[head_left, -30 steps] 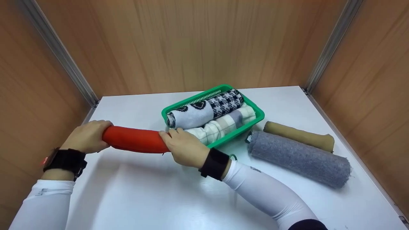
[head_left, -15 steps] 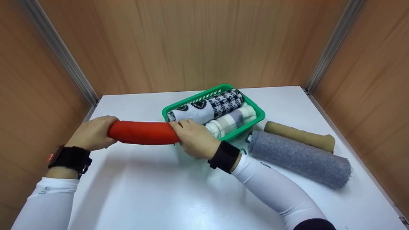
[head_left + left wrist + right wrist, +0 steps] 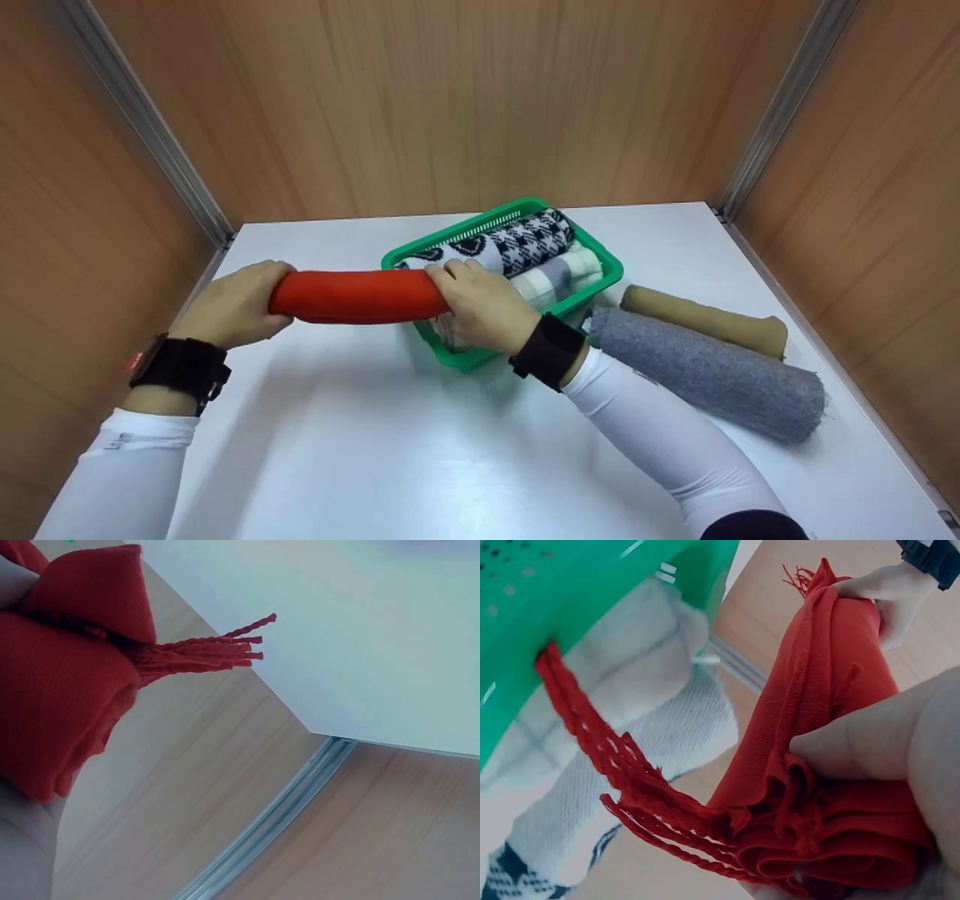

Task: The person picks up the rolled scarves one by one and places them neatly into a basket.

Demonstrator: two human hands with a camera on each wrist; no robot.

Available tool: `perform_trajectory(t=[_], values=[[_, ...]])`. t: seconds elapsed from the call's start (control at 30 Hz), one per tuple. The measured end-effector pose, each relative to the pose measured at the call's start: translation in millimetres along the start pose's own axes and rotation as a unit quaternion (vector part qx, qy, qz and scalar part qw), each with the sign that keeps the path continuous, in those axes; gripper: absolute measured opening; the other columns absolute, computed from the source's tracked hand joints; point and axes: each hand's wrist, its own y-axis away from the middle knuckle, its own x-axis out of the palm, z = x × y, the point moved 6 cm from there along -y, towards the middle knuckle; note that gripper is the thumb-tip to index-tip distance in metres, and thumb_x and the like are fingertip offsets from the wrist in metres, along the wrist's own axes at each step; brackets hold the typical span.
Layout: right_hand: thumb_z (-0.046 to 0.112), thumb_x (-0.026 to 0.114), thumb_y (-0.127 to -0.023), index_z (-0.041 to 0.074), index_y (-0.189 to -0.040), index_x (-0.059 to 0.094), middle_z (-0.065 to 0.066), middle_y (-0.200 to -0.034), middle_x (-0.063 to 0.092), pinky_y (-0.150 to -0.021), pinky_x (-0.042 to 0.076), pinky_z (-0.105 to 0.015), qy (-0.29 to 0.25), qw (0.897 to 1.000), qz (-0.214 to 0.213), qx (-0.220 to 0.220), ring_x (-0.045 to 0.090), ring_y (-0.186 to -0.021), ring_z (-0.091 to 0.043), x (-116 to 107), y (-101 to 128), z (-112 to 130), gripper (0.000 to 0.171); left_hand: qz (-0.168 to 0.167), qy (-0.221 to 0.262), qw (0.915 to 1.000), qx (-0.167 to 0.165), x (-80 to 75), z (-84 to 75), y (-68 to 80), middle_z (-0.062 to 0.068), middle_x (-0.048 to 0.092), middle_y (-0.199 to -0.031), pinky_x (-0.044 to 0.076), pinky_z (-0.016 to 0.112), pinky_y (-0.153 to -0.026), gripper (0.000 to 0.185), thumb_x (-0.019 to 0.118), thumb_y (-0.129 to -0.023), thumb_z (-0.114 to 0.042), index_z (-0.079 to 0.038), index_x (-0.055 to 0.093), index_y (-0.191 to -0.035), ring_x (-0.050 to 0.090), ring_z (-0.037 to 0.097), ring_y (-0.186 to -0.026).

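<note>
- One table (image 3: 375, 450)
- One basket (image 3: 466, 361)
- One grey roll (image 3: 705, 373)
- One patterned roll (image 3: 529, 244), one checked roll (image 3: 556, 279), in basket
- One red roll (image 3: 360, 297), raised close beside basket
- One brown roll (image 3: 703, 322), beside grey
- Two: left hand (image 3: 234, 306), right hand (image 3: 491, 309), curled round red roll's ends

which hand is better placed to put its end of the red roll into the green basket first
Likely the right hand: it grips the red roll at the end nearer the green basket, while the left hand holds the opposite end, farther away.
</note>
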Motion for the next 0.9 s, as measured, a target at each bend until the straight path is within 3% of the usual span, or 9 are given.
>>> perform_trajectory(t=[0.13, 0.37, 0.9], values=[[0.015, 0.08, -0.097, 0.003, -0.157, 0.051, -0.02, -0.138, 0.067, -0.108, 0.06, -0.052, -0.008, 1.0, 0.014, 0.022, 0.068, -0.123, -0.036, -3.3, -0.5, -8.6, 0.067, -0.001, 0.007, 1.0, 0.005, -2.0, -6.8, -3.6, 0.017, 0.073, -0.115, 0.057, 0.063, -0.09, 0.047, 0.079, -0.085, -0.008, -0.005, 0.063, -0.129, 0.067, 0.039, -0.102], [0.011, 0.079, -0.097, 0.004, -0.158, 0.052, -0.02, -0.136, 0.067, -0.106, 0.06, -0.053, 0.002, 0.999, 0.012, 0.034, 0.067, -0.121, -0.036, -10.9, 0.3, -22.9, 0.067, -0.004, 0.011, 0.9999, 0.011, -3.5, -17.8, -8.5, 0.018, 0.073, -0.119, 0.058, 0.065, -0.091, 0.05, 0.079, -0.086, -0.008, -0.005, 0.063, -0.133, 0.066, 0.04, -0.106], [0.004, 0.075, -0.095, 0.004, -0.156, 0.053, -0.02, -0.141, 0.066, -0.111, 0.058, -0.053, 0.048, 0.998, -0.001, 0.043, 0.066, -0.128, -0.036, -30.5, -0.8, -47.2, 0.065, -0.053, -0.002, 0.9978, 0.04, -10.4, -38.8, -16.1, 0.021, 0.073, -0.119, 0.059, 0.063, -0.092, 0.052, 0.078, -0.085, -0.008, -0.001, 0.064, -0.135, 0.068, 0.039, -0.106]])
